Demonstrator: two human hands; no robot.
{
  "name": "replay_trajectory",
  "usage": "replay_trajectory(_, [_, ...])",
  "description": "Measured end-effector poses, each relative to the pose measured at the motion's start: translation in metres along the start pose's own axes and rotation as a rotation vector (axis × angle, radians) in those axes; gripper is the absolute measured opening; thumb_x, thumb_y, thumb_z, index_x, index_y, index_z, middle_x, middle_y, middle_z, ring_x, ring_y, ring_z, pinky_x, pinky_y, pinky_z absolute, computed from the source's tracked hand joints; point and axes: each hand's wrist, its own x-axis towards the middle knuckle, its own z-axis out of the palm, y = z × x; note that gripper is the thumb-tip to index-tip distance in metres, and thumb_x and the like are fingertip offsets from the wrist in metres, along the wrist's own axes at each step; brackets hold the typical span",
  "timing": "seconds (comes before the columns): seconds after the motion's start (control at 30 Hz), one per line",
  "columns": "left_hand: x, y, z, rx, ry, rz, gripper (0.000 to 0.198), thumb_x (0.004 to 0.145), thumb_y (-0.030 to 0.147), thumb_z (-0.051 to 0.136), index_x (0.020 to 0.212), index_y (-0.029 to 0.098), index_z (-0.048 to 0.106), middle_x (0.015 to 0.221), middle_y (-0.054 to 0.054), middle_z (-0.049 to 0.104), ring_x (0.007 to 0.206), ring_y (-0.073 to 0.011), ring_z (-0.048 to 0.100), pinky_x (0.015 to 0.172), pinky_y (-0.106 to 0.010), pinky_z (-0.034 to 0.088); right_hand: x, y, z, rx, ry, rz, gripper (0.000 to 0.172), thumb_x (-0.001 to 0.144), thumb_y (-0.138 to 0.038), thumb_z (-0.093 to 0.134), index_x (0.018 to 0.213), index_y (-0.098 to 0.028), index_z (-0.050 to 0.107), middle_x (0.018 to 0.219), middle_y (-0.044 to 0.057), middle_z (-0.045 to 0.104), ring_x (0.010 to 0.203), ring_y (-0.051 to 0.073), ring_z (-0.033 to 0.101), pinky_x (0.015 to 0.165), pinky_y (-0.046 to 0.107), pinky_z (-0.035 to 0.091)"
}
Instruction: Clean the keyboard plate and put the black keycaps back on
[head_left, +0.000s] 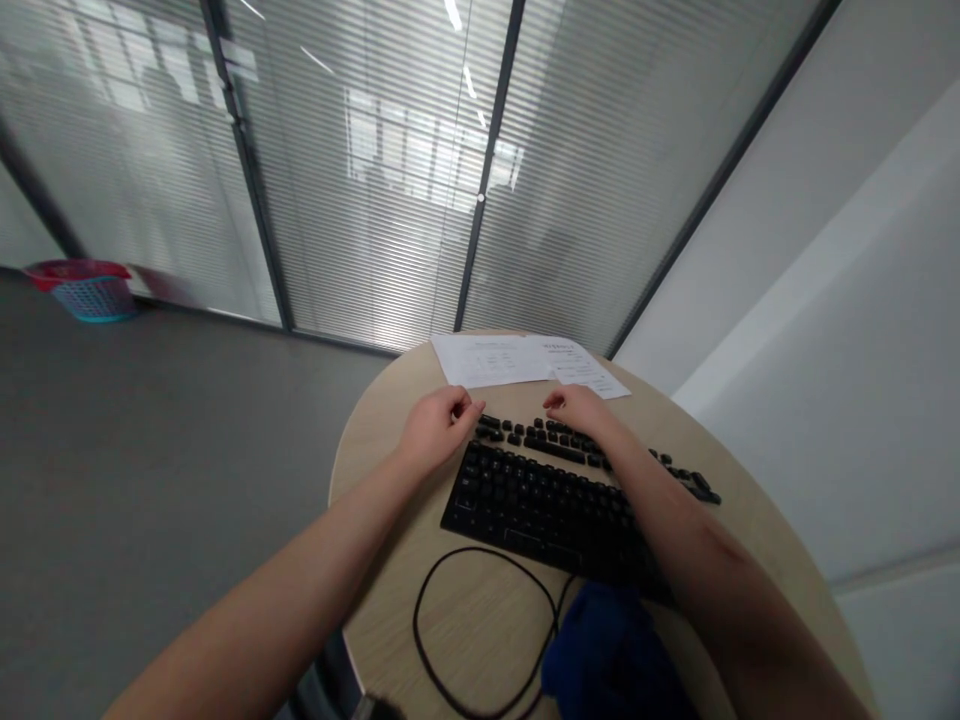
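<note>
A black keyboard (532,500) lies on the round wooden table (480,620), partly covered by my right forearm. Behind it, several loose black keycaps (555,448) are spread in rough rows. My left hand (441,425) is curled at the left end of these keycaps, thumb and fingers close together; anything between them is too small to make out. My right hand (576,408) hovers over the back edge of the keycaps, fingers bent in toward the thumb, and its grip content cannot be seen.
Printed sheets (491,360) lie at the table's far edge. A black cable (420,620) loops in front of the keyboard beside a blue cloth-like item (611,655). Glass partitions with blinds stand behind. A red and blue basket (94,295) is on the floor at left.
</note>
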Motion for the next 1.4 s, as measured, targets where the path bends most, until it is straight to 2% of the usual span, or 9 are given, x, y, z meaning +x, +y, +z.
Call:
replay_trajectory(0.17, [0.003,-0.002,-0.002,0.015,0.023,-0.055,0.041,0.094,0.048,0.05,0.063,0.021,0.049,0.062,0.0,0.055,0.06,-0.0166,0.049,0.06,-0.03,0.03,0.008,-0.001,0.002,0.019,-0.082,-0.035,0.014,0.081,-0.024,0.076,0.095,-0.021,0.08,0.098,0.005,0.079,0.091,0.019,0.071,0.081,0.027,0.051])
replay_trajectory(0.4, [0.004,0.002,-0.004,-0.016,-0.009,-0.049,0.044,0.095,0.049,0.049,0.061,0.021,0.047,0.059,0.0,0.054,0.058,-0.0161,0.047,0.059,-0.03,0.028,0.004,-0.008,-0.007,0.019,-0.132,-0.084,0.018,0.083,-0.027,0.074,0.098,-0.018,0.079,0.099,0.007,0.079,0.09,0.019,0.071,0.08,0.029,0.052])
replay_trajectory(0.57, [0.004,0.004,-0.004,-0.011,-0.016,-0.043,0.045,0.095,0.048,0.049,0.059,0.021,0.045,0.057,0.0,0.051,0.057,-0.0155,0.045,0.059,-0.03,0.026,0.005,-0.009,-0.003,-0.005,-0.162,-0.076,0.015,0.08,-0.022,0.075,0.094,-0.019,0.079,0.093,0.005,0.079,0.085,0.017,0.07,0.076,0.027,0.051])
replay_trajectory(0.9, [0.005,-0.004,0.002,0.026,-0.036,-0.009,0.047,0.096,0.048,0.049,0.058,0.02,0.045,0.057,0.001,0.049,0.057,-0.0147,0.044,0.059,-0.03,0.026,0.007,-0.012,0.009,0.038,-0.051,-0.058,0.016,0.083,-0.017,0.069,0.097,-0.017,0.077,0.095,0.007,0.077,0.086,0.017,0.068,0.079,0.027,0.048])
replay_trajectory(1.0, [0.005,-0.004,0.003,0.032,-0.056,-0.008,0.046,0.095,0.048,0.05,0.059,0.02,0.047,0.057,0.001,0.049,0.058,-0.015,0.044,0.059,-0.03,0.027,-0.013,-0.014,-0.002,0.086,0.078,-0.061,0.015,0.083,-0.02,0.07,0.096,-0.017,0.076,0.093,0.007,0.075,0.085,0.017,0.066,0.08,0.029,0.047])
replay_trajectory(1.07, [0.005,-0.005,0.003,0.027,-0.064,-0.009,0.046,0.095,0.048,0.05,0.059,0.02,0.047,0.057,0.001,0.05,0.058,-0.0149,0.045,0.06,-0.031,0.028,-0.039,-0.017,-0.011,0.177,0.153,-0.087,0.013,0.083,-0.025,0.071,0.093,-0.017,0.075,0.085,0.006,0.074,0.079,0.017,0.064,0.075,0.028,0.047])
replay_trajectory(1.17, [0.005,-0.006,0.005,0.02,-0.083,-0.013,0.044,0.095,0.046,0.051,0.059,0.02,0.047,0.056,0.001,0.049,0.057,-0.0144,0.044,0.06,-0.031,0.028,-0.088,-0.028,-0.022,0.337,0.059,-0.135,0.017,0.085,-0.032,0.067,0.091,-0.018,0.074,0.074,0.003,0.069,0.067,0.015,0.061,0.063,0.026,0.044])
replay_trajectory(1.27, [0.005,-0.005,0.006,0.019,-0.101,-0.015,0.044,0.094,0.046,0.052,0.058,0.02,0.046,0.055,0.002,0.047,0.056,-0.0138,0.043,0.06,-0.031,0.028,-0.126,-0.045,-0.026,0.297,-0.027,-0.222,0.012,0.084,-0.028,0.066,0.089,-0.022,0.075,0.072,0.0,0.068,0.065,0.013,0.059,0.064,0.026,0.042])
replay_trajectory(1.4, [0.003,-0.004,0.006,0.023,-0.11,-0.024,0.045,0.093,0.045,0.052,0.057,0.02,0.044,0.053,0.003,0.043,0.054,-0.013,0.04,0.059,-0.031,0.028,-0.141,-0.061,-0.023,0.216,-0.087,-0.308,0.01,0.082,-0.02,0.067,0.085,-0.023,0.076,0.069,-0.002,0.068,0.062,0.011,0.058,0.066,0.025,0.04])
